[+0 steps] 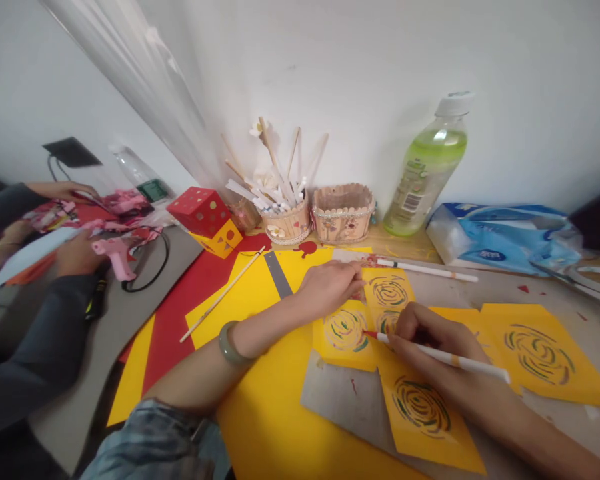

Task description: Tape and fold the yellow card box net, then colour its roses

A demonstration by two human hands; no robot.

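Note:
A white marker [455, 359] with a red tip is gripped in my right hand [437, 340], its tip touching the yellow paper cutout [367, 359]. Green and dark curved strokes form swirls on several panels of that cutout. My left hand [330, 287] rests at the cutout's upper left edge, fingers curled together; what lies under them is hidden. Right of my right hand lies another yellow cutout [587, 373] with a similar swirl. Beyond my left fingers, a second white marker [430, 269] lies on the grey board [330, 393].
Along the wall stand a red-and-yellow box [200, 212], a basket of white pens [286, 223], a second basket [343, 220], a green drink bottle [427, 173] and a blue tissue pack [505, 243]. A wooden stick [223, 293] lies left. Another person's hands work beside a pink glue gun [117, 257].

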